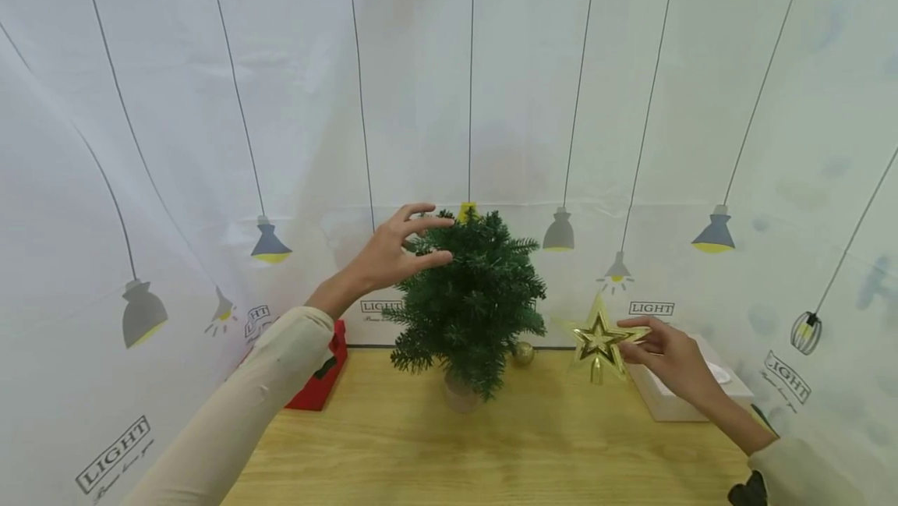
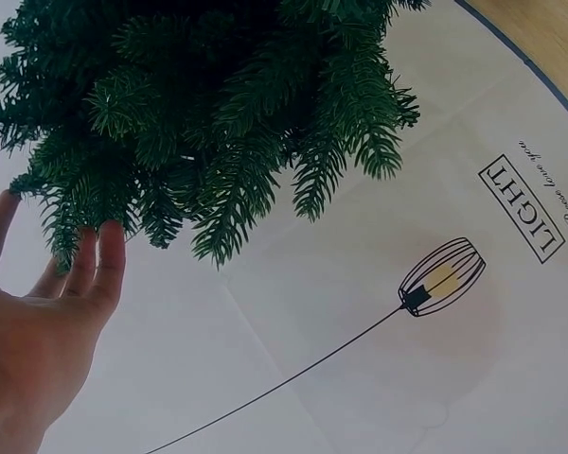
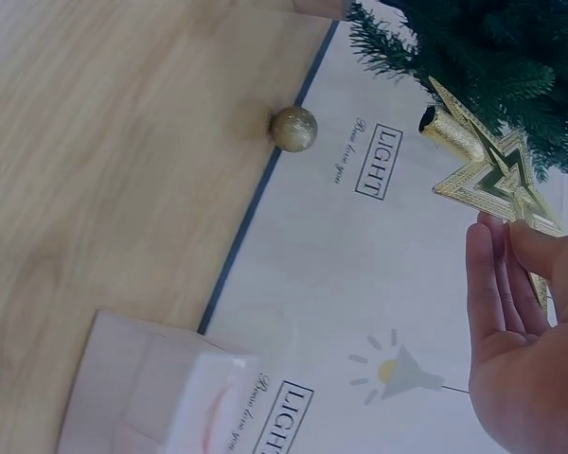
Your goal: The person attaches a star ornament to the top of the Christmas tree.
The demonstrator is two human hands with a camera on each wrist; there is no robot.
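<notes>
A small green artificial Christmas tree (image 1: 470, 295) stands in a round base (image 1: 461, 395) on the wooden table. My left hand (image 1: 400, 250) reaches to its upper left side, thumb and fingers spread apart around the branch tips. In the left wrist view, the fingertips of that hand (image 2: 47, 303) are right at the needles. To the right of the tree, my right hand (image 1: 669, 358) pinches one point of a gold star tree topper (image 1: 599, 341) between thumb and fingers. The right wrist view shows the hollow socket of the star (image 3: 454, 135) below its frame.
A gold ball ornament (image 1: 523, 353) lies behind the tree at the table's back edge. A pale tissue box (image 1: 673, 405) sits at the right, partly behind my right hand. Some red object (image 1: 316, 381) stands at the left. The lamp-printed white curtain (image 1: 421, 100) closes off the back.
</notes>
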